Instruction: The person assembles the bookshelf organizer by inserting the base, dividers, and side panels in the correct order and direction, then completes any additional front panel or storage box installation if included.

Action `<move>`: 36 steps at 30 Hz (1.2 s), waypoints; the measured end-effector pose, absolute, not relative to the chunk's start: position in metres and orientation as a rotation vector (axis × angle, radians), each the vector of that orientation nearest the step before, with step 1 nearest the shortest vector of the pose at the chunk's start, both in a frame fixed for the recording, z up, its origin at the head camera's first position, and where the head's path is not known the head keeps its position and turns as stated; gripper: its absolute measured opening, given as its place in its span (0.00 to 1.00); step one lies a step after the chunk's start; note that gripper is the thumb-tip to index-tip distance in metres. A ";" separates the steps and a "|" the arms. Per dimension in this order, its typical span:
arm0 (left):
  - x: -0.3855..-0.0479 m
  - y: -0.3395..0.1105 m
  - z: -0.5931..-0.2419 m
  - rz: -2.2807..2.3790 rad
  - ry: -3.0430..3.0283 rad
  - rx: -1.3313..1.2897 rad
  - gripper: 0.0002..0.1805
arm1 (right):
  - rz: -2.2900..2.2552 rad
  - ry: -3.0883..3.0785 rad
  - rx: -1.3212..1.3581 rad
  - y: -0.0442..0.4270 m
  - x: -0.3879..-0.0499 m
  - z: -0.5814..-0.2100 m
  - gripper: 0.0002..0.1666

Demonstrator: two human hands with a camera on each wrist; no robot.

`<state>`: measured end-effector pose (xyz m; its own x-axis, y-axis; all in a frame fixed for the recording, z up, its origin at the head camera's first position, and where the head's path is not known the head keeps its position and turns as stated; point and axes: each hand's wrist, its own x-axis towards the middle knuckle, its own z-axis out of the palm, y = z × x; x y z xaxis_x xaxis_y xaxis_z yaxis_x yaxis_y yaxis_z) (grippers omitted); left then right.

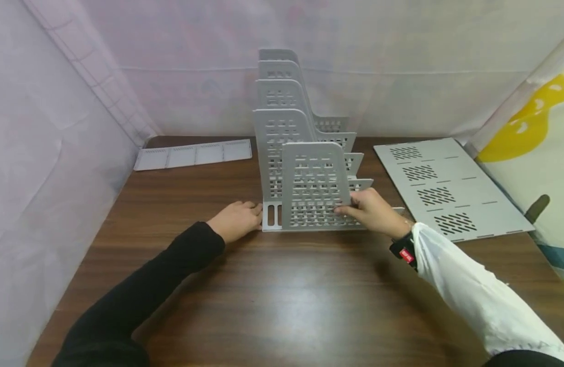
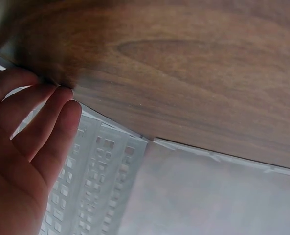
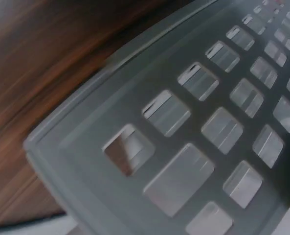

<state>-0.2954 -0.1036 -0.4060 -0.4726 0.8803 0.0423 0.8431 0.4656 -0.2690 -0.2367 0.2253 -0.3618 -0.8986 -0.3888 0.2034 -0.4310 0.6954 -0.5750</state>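
A grey file rack (image 1: 282, 127) stands on the table with several upright perforated dividers one behind another. My right hand (image 1: 375, 211) grips a loose-looking grey perforated panel (image 1: 315, 178) by its right edge, thumb in front and the other fingers behind it. The panel stands upright at the front of the rack, a little right of its slotted base (image 1: 271, 214). In the right wrist view the panel (image 3: 179, 132) fills most of the picture. At the base's left end, my left hand (image 1: 238, 220) touches the edge with its fingertips; the left wrist view shows these fingers (image 2: 47, 117) fairly straight.
A flat grey panel (image 1: 470, 199) with slanted slots lies to the right on the wooden table (image 1: 282, 295). A long pale strip (image 1: 194, 155) marked into sections lies at the back left. White sheeting (image 1: 194, 97) hangs behind and at the left.
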 end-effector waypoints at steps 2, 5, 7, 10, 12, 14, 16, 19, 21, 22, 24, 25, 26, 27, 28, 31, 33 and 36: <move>-0.295 -0.104 -0.407 0.317 -2.527 -1.496 0.23 | 1.017 -2.825 0.735 0.211 -0.240 -0.363 0.10; -0.295 -0.104 -0.410 0.275 -2.493 -1.488 0.18 | 1.025 -2.814 0.767 0.193 -0.244 -0.364 0.09; -0.296 -0.103 -0.412 0.240 -2.461 -1.490 0.14 | 1.017 -2.811 0.740 0.187 -0.244 -0.365 0.07; -0.296 -0.102 -0.414 0.200 -2.439 -1.502 0.12 | 1.001 -2.818 0.693 0.184 -0.243 -0.365 0.07; -0.295 -0.103 -0.415 0.198 -2.444 -1.496 0.12 | 1.000 -2.823 0.693 0.183 -0.241 -0.366 0.08; -0.294 -0.104 -0.415 0.193 -2.462 -1.491 0.13 | 0.976 -2.830 0.711 0.183 -0.239 -0.366 0.10; -0.293 -0.106 -0.415 0.175 -2.503 -1.484 0.14 | 0.939 -2.836 0.732 0.184 -0.236 -0.365 0.14; -0.290 -0.108 -0.412 0.124 -2.627 -1.490 0.19 | 0.836 -2.868 0.774 0.190 -0.231 -0.360 0.24; -0.289 -0.109 -0.411 0.087 -2.755 -1.495 0.26 | 0.785 -2.884 0.784 0.200 -0.226 -0.353 0.32; -0.289 -0.109 -0.410 0.062 -2.824 -1.498 0.31 | 0.767 -2.882 0.775 0.209 -0.224 -0.350 0.35; -0.290 -0.108 -0.409 0.019 -2.958 -1.477 0.41 | 0.764 -2.885 0.710 0.235 -0.220 -0.343 0.37; -0.291 -0.108 -0.408 -0.010 -3.015 -1.455 0.45 | 0.756 -2.888 0.647 0.250 -0.219 -0.341 0.37; -0.292 -0.108 -0.408 -0.043 -3.065 -1.429 0.49 | 0.736 -2.900 0.565 0.268 -0.218 -0.339 0.36; -0.294 -0.108 -0.408 -0.079 -3.103 -1.401 0.51 | 0.720 -2.926 0.477 0.287 -0.218 -0.339 0.36; -0.296 -0.107 -0.407 -0.111 -3.135 -1.370 0.53 | 0.686 -2.961 0.379 0.307 -0.218 -0.340 0.36; -0.301 -0.104 -0.405 -0.190 -3.158 -1.353 0.53 | 0.554 -3.158 0.049 0.366 -0.219 -0.354 0.46; -0.304 -0.099 -0.406 -0.242 -3.109 -1.423 0.49 | 0.450 -3.304 -0.113 0.398 -0.215 -0.367 0.54; -0.307 -0.093 -0.408 -0.296 -2.961 -1.584 0.41 | 0.307 -3.413 -0.238 0.418 -0.201 -0.386 0.62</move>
